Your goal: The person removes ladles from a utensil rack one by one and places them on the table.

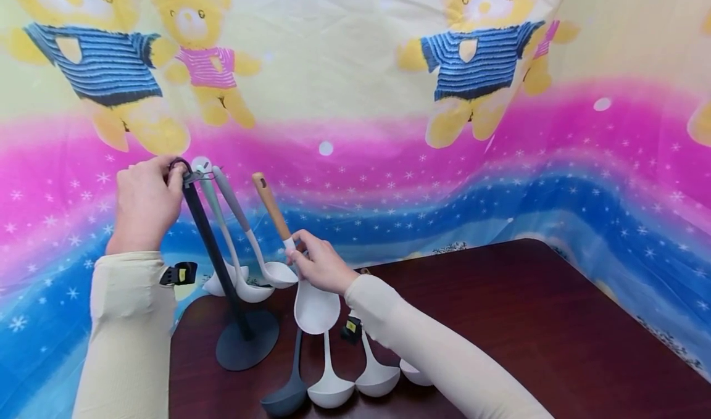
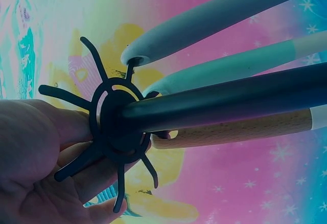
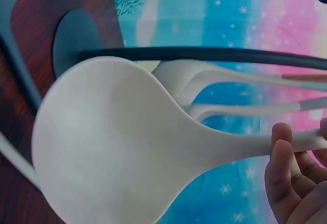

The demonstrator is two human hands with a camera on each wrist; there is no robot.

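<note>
My right hand [image 1: 319,260] pinches a white ladle [image 1: 316,308] near where its neck meets the wooden handle, holding it upright above the table with the bowl down. The left hand [image 1: 145,200] grips the top of a black utensil stand [image 1: 213,252], whose ring of hooks [image 2: 102,88] shows in the left wrist view. From those hooks hang a grey-handled ladle [image 2: 214,17], a mint-handled ladle [image 2: 230,68] and a wooden-handled utensil [image 2: 235,129]. In the right wrist view, the held ladle's bowl [image 3: 102,142] partly covers the hanging ones.
On the dark wooden table [image 1: 500,320] lie a dark grey ladle [image 1: 286,397], a white ladle [image 1: 331,391] and another white ladle [image 1: 378,379]. A further pale bowl [image 1: 415,373] is partly hidden by my right forearm. A bear-print cloth [image 1: 344,98] hangs behind the table.
</note>
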